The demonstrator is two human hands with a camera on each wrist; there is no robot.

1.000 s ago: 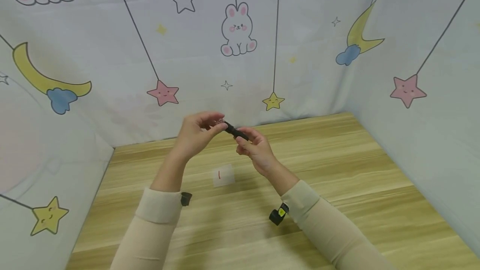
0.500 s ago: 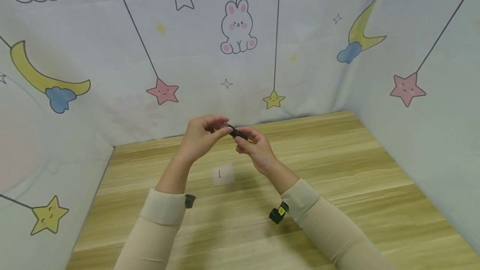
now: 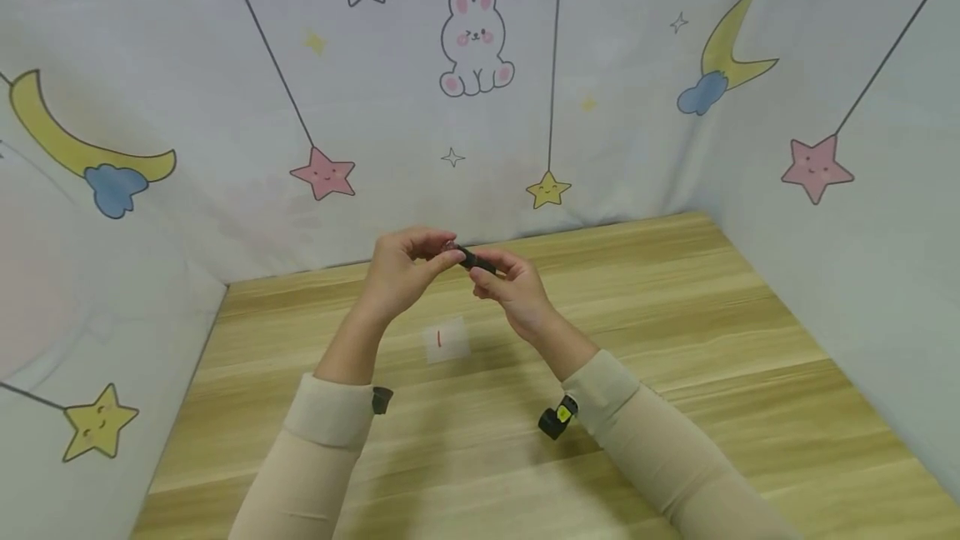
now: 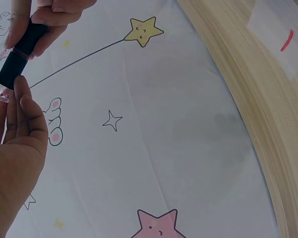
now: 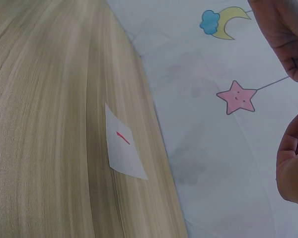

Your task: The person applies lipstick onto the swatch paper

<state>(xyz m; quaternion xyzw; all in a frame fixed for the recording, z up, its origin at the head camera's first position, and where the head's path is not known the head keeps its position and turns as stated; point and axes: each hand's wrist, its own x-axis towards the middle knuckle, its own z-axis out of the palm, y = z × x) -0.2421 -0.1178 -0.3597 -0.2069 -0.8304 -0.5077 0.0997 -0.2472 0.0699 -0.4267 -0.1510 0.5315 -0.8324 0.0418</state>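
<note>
Above the far part of the table, both hands meet at a slim black tube (image 3: 483,262) with a clear end piece (image 4: 4,94). My left hand (image 3: 397,273) pinches the clear end between thumb and fingers. On the other side, my right hand (image 3: 522,298) grips the black body of the tube. A thin ring shows partway along the tube in the left wrist view. Fingers cover much of both ends, so the exact kind cannot be told. The right wrist view shows parts of both hands at its right edge, with the tube out of sight.
A white paper square (image 3: 447,340) with a red stroke lies on the wooden table (image 3: 675,298) below the hands. White cloth walls (image 3: 390,107) printed with stars, moons and rabbits rise behind and at both sides. Each wrist carries a small black camera (image 3: 555,419).
My left hand has shifted slightly right, closer to the right hand, and less of the black tube shows between them. The head view has tipped slightly downward.
</note>
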